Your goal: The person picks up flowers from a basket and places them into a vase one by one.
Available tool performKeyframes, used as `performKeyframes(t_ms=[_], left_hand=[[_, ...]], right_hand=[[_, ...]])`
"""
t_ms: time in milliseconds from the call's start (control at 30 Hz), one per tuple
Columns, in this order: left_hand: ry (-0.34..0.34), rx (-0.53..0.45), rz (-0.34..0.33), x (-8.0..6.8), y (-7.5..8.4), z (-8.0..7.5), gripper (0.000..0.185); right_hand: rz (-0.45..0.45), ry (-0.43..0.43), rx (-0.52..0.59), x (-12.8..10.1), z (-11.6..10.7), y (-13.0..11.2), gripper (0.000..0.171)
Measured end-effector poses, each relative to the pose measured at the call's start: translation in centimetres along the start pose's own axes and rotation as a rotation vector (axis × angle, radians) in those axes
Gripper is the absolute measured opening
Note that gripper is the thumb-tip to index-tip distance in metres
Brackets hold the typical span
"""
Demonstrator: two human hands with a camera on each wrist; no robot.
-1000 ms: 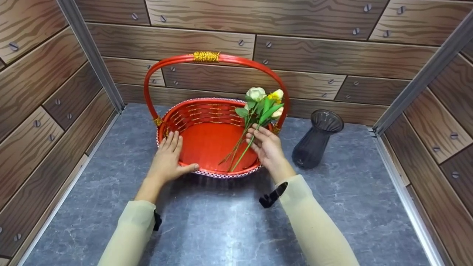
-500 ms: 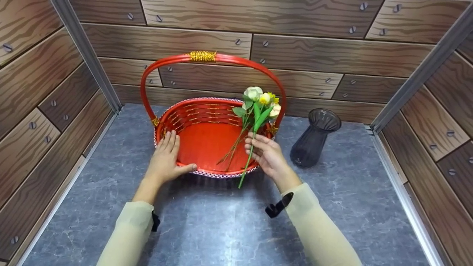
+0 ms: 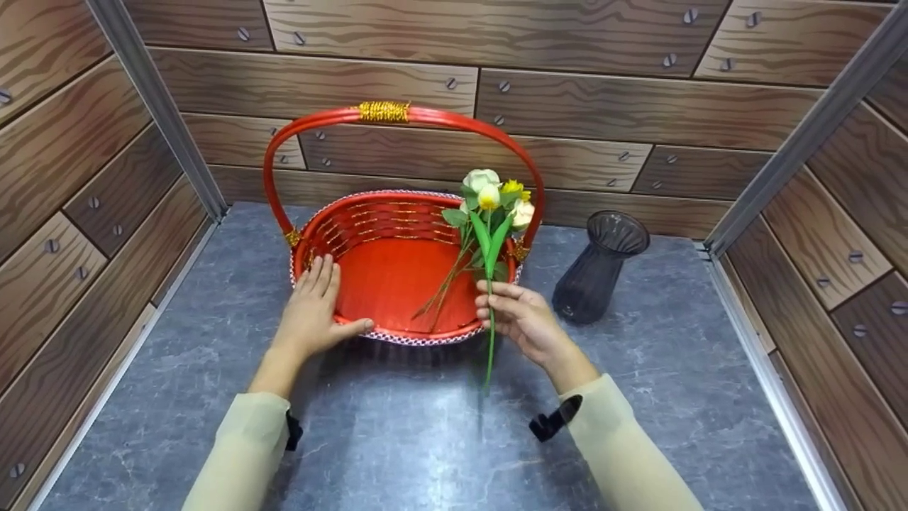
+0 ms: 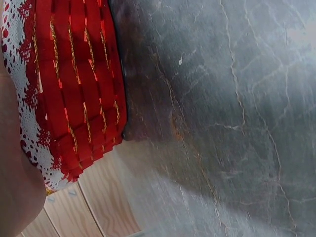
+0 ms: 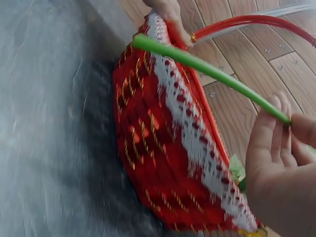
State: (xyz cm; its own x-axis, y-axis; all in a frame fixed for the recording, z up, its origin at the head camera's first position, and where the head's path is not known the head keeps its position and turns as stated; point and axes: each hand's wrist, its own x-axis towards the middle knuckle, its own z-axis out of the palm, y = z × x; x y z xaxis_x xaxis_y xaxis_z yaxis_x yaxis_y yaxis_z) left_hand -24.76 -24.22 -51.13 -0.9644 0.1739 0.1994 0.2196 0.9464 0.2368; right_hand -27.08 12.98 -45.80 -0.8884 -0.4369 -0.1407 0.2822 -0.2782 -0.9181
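So the right hand (image 3: pixel 525 319) is pinching a flower (image 3: pixel 489 234) upright over the basket (image 3: pixel 397 333) rim, while the left hand (image 3: pixel 312 312) is resting flat-fingered on the near rim.

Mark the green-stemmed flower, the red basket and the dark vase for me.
green-stemmed flower (image 3: pixel 489 333): head view, on the bare stem below the right hand (image 3: pixel 526 321).
red basket (image 3: pixel 397 273): head view, on its bare inner floor.
dark vase (image 3: pixel 592 280): head view, on the ribbed body below the flared mouth.

The green-stemmed flower (image 3: pixel 489 284) I hold stands nearly upright at frame centre, its yellow bud up, over the red basket (image 3: pixel 397 284)'s near rim.
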Motion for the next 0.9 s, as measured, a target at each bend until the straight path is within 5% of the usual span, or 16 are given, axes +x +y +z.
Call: performKeyframes(t_ms=[233,700,900], left_hand=[[0.008,-0.007,0.003,0.0,0.1,0.0,0.121],[0.013,-0.022,0.001,-0.4,-0.1,0.2,0.121],[0.033,-0.032,0.010,-0.4,0.0,0.1,0.120]], right_hand=[[-0.007,-0.042,-0.017,-1.6,-1.4,0.9,0.042],[-0.128,0.043,0.035,-4.1,-3.0,2.2,0.045],[-0.150,0.042,0.040,-4.9,-3.5,2.8,0.027]])
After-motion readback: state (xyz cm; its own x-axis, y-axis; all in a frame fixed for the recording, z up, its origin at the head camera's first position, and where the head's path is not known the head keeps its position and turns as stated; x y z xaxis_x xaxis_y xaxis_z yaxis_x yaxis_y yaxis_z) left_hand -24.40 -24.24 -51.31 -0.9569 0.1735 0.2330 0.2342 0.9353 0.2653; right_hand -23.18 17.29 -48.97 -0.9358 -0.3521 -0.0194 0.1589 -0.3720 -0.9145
